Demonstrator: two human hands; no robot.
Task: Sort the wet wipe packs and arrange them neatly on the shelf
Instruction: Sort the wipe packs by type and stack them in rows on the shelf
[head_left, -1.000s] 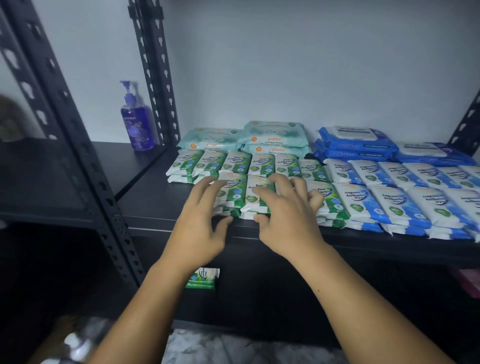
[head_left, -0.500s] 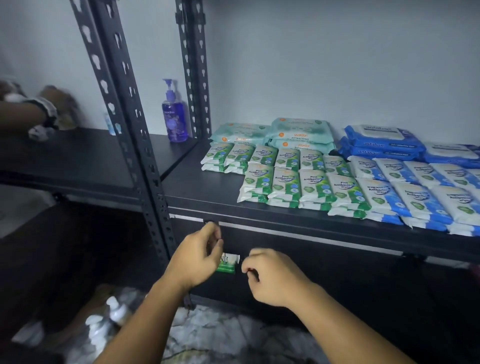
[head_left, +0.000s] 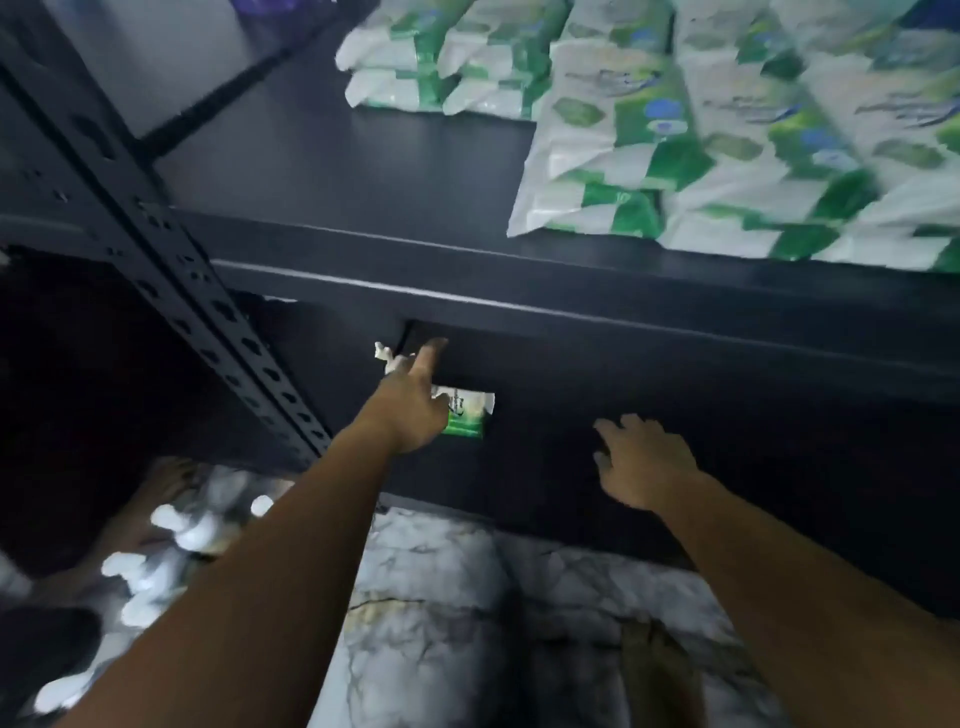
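- The shelf (head_left: 322, 156) is a black board that crosses the upper half of the view. Its front edge catches a thin line of light.
- On the shelf, toward its right end, green-and-white wet wipe packs (head_left: 649, 156) lie flat in overlapping rows that reach the front edge. A second group of packs (head_left: 415, 78) sits further back on the same board.
- Every pack face carries dark lettering, a blue round mark and green shield shapes. Motion blur smears all of it, so no brand or word can be read.
- Below the shelf, under its middle stretch, a lone pack (head_left: 470, 415) shows white on top and green along the bottom. It has a small dark emblem and print too blurred to read.
- The left hand (head_left: 410, 410) reaches in below the shelf and covers the left part of the lone pack. Its index finger (head_left: 428, 358) points straight up toward the shelf's underside, and the other fingers curl at the pack's edge. Whether they actually grip the pack cannot be told.
- A white scrap (head_left: 383, 358) sits just beside that finger, close under the shelf.
- The right hand (head_left: 647, 462) hovers below the shelf, to the right of the lone pack and apart from it. Its fingers are spread and loose, and it holds nothing.
- A perforated black upright (head_left: 171, 270) slants down past the shelf's left end.
- A marble-patterned floor (head_left: 441, 597) lies far below the shelf, with blurred white shapes (head_left: 171, 530) below its left end.
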